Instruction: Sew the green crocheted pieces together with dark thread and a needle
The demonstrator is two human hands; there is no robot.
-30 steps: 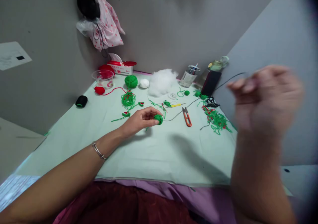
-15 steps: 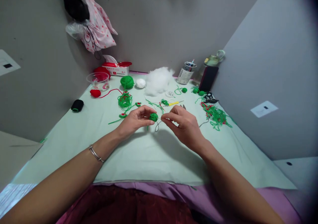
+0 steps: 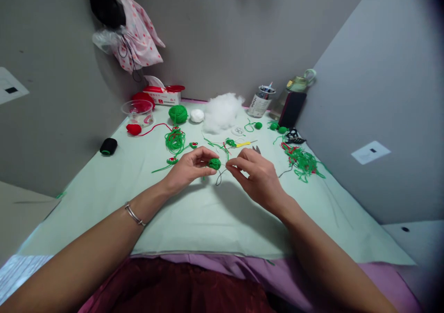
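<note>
Between the thumb and fingers of my left hand (image 3: 192, 165) is a small green crocheted ball (image 3: 214, 164). My right hand (image 3: 255, 172) is closed in a pinch just to the right of it. A thin pale sliver, by its look a sewing needle (image 3: 223, 165), spans from the ball to those pinched fingertips. A loop of black thread (image 3: 218, 179) hangs below, between the hands. Just beyond lie green yarn ends (image 3: 227, 152) and a yellow-handled crochet hook (image 3: 243, 144). The scissors' blades (image 3: 256, 149) stick out behind my right hand, which hides the rest.
Tangled green and red yarn (image 3: 305, 162) lies at right, another green tangle (image 3: 175, 140) at left. At the back are white stuffing (image 3: 224, 113), a green yarn ball (image 3: 178, 114), a clear tub (image 3: 138, 115), a pen jar (image 3: 260, 102) and a phone (image 3: 292, 110). Black thread spool (image 3: 108, 147) stands far left.
Both hands stay almost in place. The green ball has turned slightly in my left fingers, and the thin pale sliver shows more clearly beside it.
</note>
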